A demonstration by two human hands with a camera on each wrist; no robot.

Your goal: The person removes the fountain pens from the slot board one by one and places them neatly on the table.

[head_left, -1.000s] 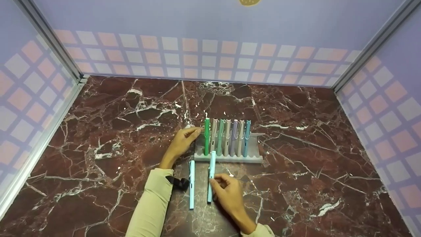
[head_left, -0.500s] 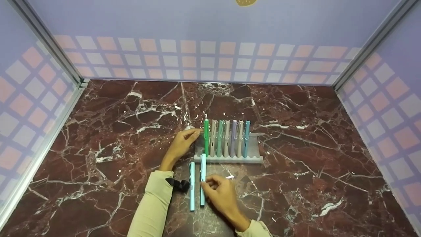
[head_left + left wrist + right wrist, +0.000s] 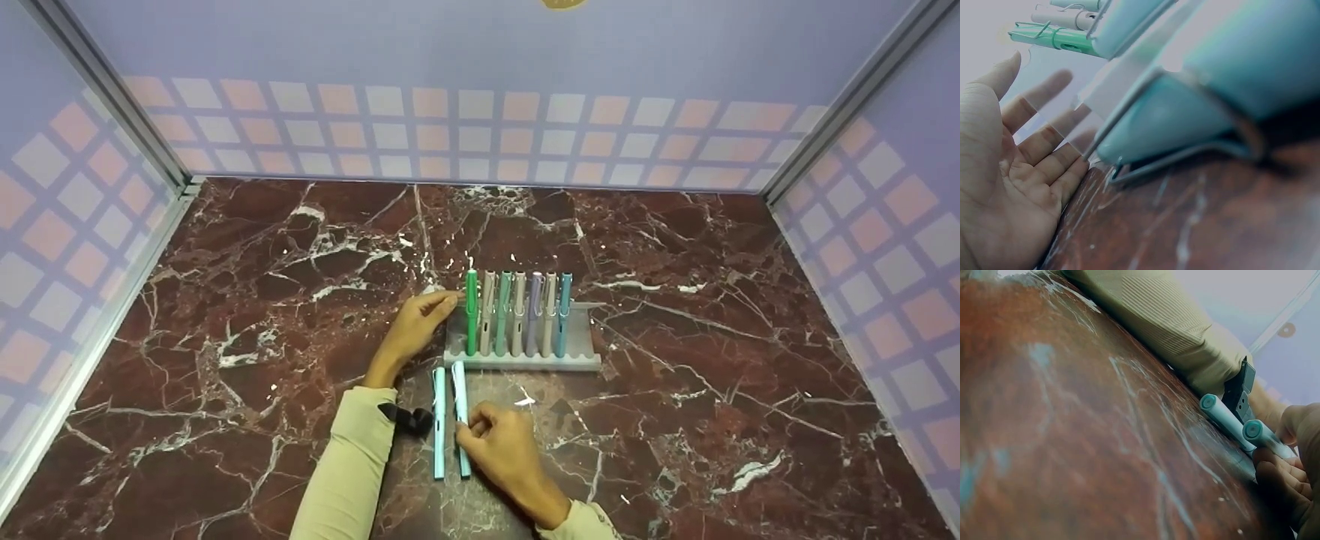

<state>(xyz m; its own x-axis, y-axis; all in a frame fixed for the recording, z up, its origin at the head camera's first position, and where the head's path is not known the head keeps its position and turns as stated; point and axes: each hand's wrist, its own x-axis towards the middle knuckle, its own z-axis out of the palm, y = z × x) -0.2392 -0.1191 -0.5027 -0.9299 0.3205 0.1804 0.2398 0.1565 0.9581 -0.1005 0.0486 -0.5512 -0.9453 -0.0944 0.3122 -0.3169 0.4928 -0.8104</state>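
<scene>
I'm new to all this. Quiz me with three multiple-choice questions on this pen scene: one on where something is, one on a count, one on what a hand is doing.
1. Where does the bright green pen sit in the grey rack?
A. leftmost slot
B. rightmost slot
C. middle slot

2. How many pens stand in the rack?
A. four
B. seven
C. ten

3. What is the right hand doing?
A. resting flat, holding nothing
B. pinching a light blue pen
C. lifting the rack

Answers:
1. A, it is the pen nearest the left hand.
2. B, seven caps line up side by side.
3. B, its fingers close on the pen lying beside a second blue pen.
</scene>
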